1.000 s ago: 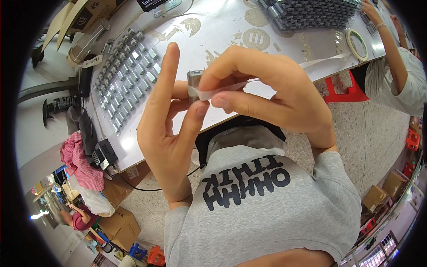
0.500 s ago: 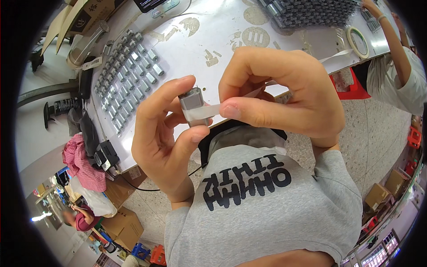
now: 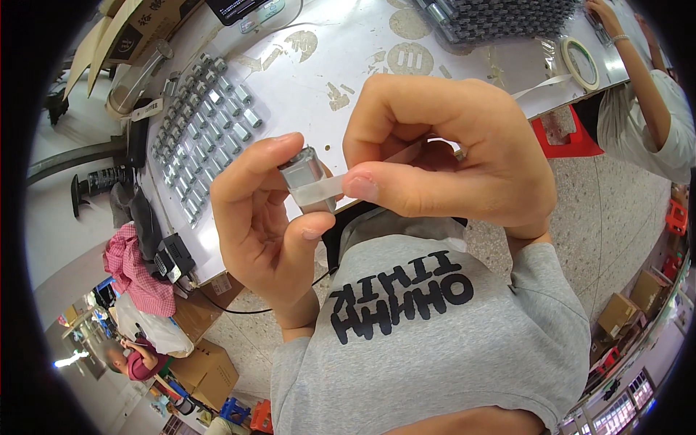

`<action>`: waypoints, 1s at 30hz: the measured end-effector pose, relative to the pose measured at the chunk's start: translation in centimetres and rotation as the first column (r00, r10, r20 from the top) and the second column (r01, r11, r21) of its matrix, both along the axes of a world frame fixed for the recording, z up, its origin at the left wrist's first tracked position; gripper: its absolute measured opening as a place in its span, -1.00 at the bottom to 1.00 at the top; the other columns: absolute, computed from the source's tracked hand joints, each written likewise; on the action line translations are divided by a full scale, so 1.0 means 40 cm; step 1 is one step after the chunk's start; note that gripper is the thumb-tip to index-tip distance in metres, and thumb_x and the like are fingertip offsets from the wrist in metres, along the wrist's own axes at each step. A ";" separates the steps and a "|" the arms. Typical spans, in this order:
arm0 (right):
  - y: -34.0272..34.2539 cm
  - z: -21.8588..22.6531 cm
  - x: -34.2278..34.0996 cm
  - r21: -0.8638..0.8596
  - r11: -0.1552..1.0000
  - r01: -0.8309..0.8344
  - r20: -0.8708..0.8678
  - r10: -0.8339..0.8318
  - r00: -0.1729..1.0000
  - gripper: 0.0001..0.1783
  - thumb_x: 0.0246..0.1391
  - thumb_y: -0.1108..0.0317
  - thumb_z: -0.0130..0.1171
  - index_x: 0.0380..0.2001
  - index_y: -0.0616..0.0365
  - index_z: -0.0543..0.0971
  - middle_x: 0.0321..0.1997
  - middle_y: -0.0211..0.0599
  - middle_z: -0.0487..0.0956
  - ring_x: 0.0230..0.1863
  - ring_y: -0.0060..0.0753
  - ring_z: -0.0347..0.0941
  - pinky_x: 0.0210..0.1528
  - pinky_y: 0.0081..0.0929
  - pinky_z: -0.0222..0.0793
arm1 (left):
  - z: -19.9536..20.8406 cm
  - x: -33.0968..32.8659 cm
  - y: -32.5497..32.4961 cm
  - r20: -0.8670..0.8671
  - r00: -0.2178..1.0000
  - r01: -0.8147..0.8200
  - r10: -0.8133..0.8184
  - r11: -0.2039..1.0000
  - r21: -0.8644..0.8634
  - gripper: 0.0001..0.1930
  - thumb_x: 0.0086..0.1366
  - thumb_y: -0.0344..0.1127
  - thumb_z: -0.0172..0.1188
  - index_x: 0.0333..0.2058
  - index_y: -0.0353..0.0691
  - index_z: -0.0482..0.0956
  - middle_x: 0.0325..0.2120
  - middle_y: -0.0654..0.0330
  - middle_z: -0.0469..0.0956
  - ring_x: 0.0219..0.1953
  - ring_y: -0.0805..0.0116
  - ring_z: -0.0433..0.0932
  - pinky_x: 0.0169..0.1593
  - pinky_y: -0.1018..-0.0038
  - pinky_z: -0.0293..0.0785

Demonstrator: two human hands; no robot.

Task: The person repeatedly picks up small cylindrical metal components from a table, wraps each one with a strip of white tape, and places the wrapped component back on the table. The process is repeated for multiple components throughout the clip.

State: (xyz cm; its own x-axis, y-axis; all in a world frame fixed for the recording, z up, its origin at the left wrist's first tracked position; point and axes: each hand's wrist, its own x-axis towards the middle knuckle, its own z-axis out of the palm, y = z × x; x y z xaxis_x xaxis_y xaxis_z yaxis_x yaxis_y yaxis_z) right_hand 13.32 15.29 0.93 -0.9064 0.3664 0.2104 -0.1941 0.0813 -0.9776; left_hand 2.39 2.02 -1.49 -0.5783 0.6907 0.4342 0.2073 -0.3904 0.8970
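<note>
Between the thumb and fingers of my left hand [image 3: 264, 210] is a small silver electric motor [image 3: 303, 175], tilted, with its terminal end up. A strip of whitish tape [image 3: 320, 191] lies across the motor's side and runs to my right hand [image 3: 449, 156]. My right thumb and index finger pinch that strip just beside the motor. Past my right hand the tape leads on toward a tape roll [image 3: 580, 64] at the table's right edge. Both hands are raised above the near edge of the white table [image 3: 290, 94].
Rows of similar motors [image 3: 206, 127] stand on the table's left side. A dense batch of motors [image 3: 500, 18] sits at the far right, near a co-worker's arm [image 3: 638, 80]. A cardboard box [image 3: 141, 32] is at far left. A red stool [image 3: 569, 138] stands beyond the right edge.
The motor has tilted further and shifted slightly left in my left hand. My right hand has moved slightly left, still pinching the tape strip.
</note>
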 end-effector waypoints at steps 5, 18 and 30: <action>0.002 0.006 -0.005 0.003 1.000 -0.004 0.012 0.004 1.000 -0.91 -0.13 0.51 0.11 -0.58 0.23 0.41 -0.68 -0.53 0.37 -0.66 -0.85 0.15 -0.67 -0.85 -0.06 | 0.000 0.009 0.002 0.019 0.997 -0.071 0.071 0.997 0.007 -0.41 -0.05 -0.26 0.28 -0.14 -0.49 0.21 -0.22 0.00 0.34 -0.38 0.41 0.42 -0.28 0.56 0.36; 0.002 -0.017 -0.024 -0.072 0.994 -0.085 -0.070 0.080 0.994 -0.90 -0.08 0.48 0.06 -0.56 0.23 0.36 -0.65 -0.46 0.42 -0.62 -0.79 0.28 -0.64 -0.84 0.09 | 0.006 0.056 0.037 -0.067 0.996 -0.071 0.058 0.977 -0.203 -0.36 0.22 0.08 -0.25 0.01 -0.46 0.08 -0.37 0.10 0.38 -0.45 0.53 0.34 -0.36 0.66 0.30; -0.002 -0.045 -0.024 0.423 0.890 0.173 -0.193 -0.098 0.976 -0.86 -0.25 0.63 0.08 -0.53 0.22 0.39 -0.66 -0.40 0.35 -0.69 -0.63 0.25 -0.67 -0.70 0.13 | 0.036 -0.003 0.022 -0.333 0.940 -0.076 -0.071 0.909 -0.410 -0.77 0.22 -0.35 -0.12 -0.21 -0.37 0.34 -0.50 0.18 0.45 -0.46 0.54 0.42 -0.42 0.68 0.34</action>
State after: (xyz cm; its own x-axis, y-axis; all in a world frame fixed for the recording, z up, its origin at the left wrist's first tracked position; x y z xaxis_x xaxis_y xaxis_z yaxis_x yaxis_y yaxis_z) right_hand 12.36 15.21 -0.88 -0.7942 0.3211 0.5159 -0.3024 0.5276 -0.7939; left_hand 2.28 2.90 -0.04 -0.4524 0.8474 0.2779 0.5225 -0.0007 0.8527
